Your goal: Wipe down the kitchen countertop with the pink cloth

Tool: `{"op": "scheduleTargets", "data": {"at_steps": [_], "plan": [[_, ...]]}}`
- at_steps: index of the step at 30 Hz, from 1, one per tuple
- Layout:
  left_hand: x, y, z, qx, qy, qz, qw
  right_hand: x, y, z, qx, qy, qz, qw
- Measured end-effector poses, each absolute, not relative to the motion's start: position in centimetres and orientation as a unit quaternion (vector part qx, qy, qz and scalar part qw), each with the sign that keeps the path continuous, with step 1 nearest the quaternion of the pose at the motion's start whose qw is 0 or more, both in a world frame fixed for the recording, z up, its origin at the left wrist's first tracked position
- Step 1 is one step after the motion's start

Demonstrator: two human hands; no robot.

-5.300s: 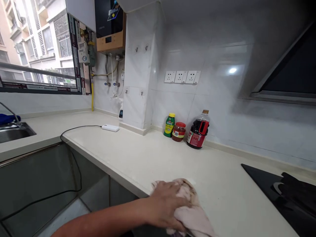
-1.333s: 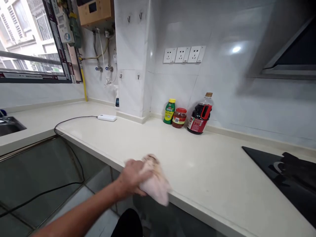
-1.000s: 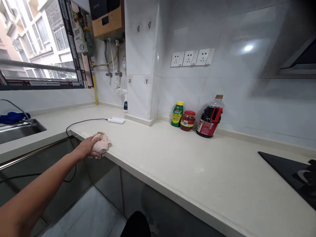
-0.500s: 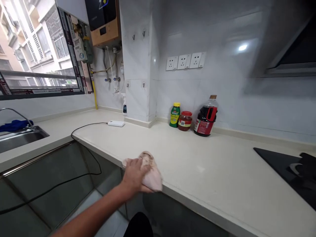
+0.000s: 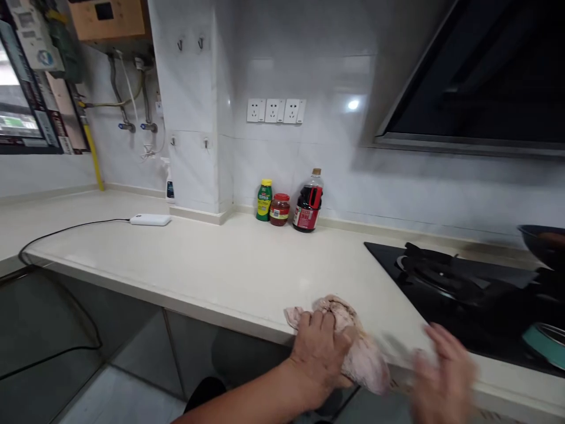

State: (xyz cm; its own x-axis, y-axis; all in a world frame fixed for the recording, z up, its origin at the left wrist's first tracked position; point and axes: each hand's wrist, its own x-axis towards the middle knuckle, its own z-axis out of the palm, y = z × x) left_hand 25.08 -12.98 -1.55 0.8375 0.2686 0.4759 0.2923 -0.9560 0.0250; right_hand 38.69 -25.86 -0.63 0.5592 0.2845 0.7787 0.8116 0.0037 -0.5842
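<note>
One pinkish cloth (image 5: 365, 357) gripped in L hand (image 5: 318, 351) at bench (image 5: 207, 265) edge, L of hob (image 5: 485, 337); R hand (image 5: 445, 377) unclenched, blurred, nr hob's front; dark btl (image 5: 306, 215) w/ red handle back L of hob.

Glossy tiled wall (image 5: 291, 53), pale floor (image 5: 126, 397), window (image 5: 13, 94) at left.

Pale pink cloth (image 5: 364, 360) with brownish patches

Kitchen: stovetop (image 5: 470, 321), range hood (image 5: 481, 88), condiment bottle (image 5: 263, 206) (yellow-capped).
</note>
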Motion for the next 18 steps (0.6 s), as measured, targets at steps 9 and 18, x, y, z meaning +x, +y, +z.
{"op": "scheduleTargets", "data": {"at_steps": [9, 18], "plan": [[8.5, -1.9, 0.4, -0.898, -0.192, -0.39, -0.075, 29.7, -17.3, -3.1, -0.689, -0.592, -0.318, 0.272], [8.2, 5.2, 1.6, -0.867, -0.399, -0.297, -0.008, 25.4, -13.8, -4.5, -0.548, -0.678, -0.399, 0.286]]}}
